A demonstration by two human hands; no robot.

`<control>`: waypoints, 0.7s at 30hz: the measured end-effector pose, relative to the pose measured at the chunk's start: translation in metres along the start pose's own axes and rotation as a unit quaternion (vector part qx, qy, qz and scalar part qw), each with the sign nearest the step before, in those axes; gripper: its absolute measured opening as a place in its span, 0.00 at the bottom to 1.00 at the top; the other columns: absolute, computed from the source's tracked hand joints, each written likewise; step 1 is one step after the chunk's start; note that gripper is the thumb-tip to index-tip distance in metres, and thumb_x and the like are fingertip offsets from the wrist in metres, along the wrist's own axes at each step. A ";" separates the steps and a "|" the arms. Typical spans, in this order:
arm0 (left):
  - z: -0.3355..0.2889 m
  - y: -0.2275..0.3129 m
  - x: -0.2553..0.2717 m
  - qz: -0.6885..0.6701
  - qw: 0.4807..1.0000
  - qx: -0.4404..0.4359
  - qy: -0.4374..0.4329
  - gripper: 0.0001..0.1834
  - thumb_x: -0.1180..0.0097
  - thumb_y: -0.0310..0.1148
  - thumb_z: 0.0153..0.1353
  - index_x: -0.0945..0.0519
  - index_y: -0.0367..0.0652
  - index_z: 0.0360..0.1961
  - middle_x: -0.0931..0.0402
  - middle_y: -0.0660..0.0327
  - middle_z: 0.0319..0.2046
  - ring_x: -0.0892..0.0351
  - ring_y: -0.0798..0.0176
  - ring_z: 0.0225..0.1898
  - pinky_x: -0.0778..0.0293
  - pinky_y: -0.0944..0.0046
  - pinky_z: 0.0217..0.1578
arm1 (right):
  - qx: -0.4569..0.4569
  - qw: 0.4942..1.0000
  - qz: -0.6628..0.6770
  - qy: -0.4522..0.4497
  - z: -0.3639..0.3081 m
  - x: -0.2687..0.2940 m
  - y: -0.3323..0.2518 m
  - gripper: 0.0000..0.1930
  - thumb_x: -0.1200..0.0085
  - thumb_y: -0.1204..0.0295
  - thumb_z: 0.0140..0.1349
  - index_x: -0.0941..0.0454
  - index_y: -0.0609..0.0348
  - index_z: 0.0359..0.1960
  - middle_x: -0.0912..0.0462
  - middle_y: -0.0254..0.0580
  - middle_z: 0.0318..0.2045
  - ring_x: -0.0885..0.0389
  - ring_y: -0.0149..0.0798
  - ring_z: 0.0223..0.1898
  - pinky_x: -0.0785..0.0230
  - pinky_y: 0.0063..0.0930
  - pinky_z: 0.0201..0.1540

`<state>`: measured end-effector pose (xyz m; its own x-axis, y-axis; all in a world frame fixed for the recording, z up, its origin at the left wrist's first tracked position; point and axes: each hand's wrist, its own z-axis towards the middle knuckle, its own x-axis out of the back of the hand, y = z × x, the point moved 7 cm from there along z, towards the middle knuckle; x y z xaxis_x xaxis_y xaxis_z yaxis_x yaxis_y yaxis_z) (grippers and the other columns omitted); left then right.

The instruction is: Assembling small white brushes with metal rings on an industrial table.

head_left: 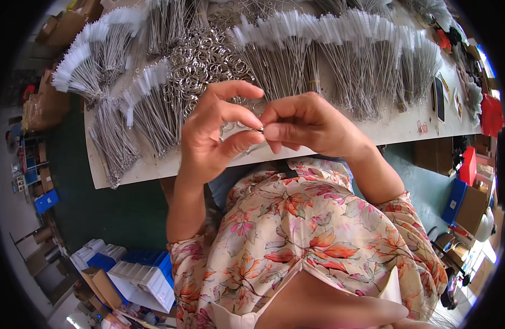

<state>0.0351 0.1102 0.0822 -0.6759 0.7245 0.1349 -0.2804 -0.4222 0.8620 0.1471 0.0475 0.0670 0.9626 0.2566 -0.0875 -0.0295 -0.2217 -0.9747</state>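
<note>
Brushes with wire stems [148,118] fan out at far left of the white table [395,130]: light, springy stems, I'd guess; bristles look soft, so hold by the wire. Next right, loose metal rings [206,60] in a heap: look stiff, smooth, likely slippery, prone to snag each other.

Left hand [208,131]: thumb and index tips closed on a small metal piece [260,130], one finger raised clear above. Piece sits between both hands, just in front of the table's near edge, mostly hidden; can't tell its shape. Probably light, hard, easy to drop; fingertip pinch at its ends seems right. Right hand [313,123]: thumb and index pinch the piece's other side, remaining fingers curled under. Farther right, more brushes [367,66], then a dark phone-like slab [439,98].

Count: hands 2, gripped piece 1, slab 1. Rings and brushes overlap, many of each, no reliable number.
</note>
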 end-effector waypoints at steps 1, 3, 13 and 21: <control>-0.001 0.003 -0.005 0.020 0.999 -0.030 -0.004 0.11 0.35 0.34 0.47 0.22 0.43 0.28 0.26 0.56 0.41 0.28 0.59 0.45 0.34 0.60 0.48 | -0.002 1.000 0.001 -0.002 -0.002 0.002 0.003 0.09 0.50 0.69 0.62 0.24 0.63 0.33 0.23 0.32 0.21 0.31 0.22 0.20 0.38 0.19 0.23; -0.006 0.003 -0.025 0.043 0.997 -0.045 -0.043 0.11 0.34 0.35 0.46 0.23 0.43 0.27 0.26 0.58 0.39 0.29 0.58 0.46 0.33 0.60 0.46 | -0.042 0.997 0.025 -0.057 -0.016 0.003 0.020 0.10 0.50 0.67 0.62 0.23 0.62 0.33 0.22 0.31 0.21 0.32 0.21 0.19 0.39 0.17 0.22; -0.106 -0.066 -0.009 0.366 0.887 0.281 -0.025 0.11 0.40 0.34 0.53 0.25 0.40 0.34 0.26 0.62 0.24 0.30 0.72 0.22 0.32 0.66 0.22 | -0.136 0.728 -0.653 0.156 -0.112 0.083 0.090 0.08 0.49 0.81 0.47 0.22 0.59 0.30 0.21 0.43 0.31 0.22 0.45 0.34 0.30 0.36 0.40; -0.076 -0.042 -0.003 0.033 0.963 0.235 0.124 0.03 0.47 0.18 0.55 0.29 0.34 0.28 0.26 0.52 0.40 0.21 0.66 0.32 0.23 0.70 0.34 | 0.156 0.913 -0.356 0.124 -0.007 -0.023 0.038 0.04 0.43 0.76 0.51 0.22 0.60 0.30 0.23 0.44 0.31 0.21 0.43 0.29 0.30 0.32 0.31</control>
<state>-0.0032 0.0840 0.0086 -0.8405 0.5267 0.1266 0.0691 -0.1274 0.9894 0.1255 0.0263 0.0333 0.7976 0.0015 0.6032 0.5898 0.2078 -0.7803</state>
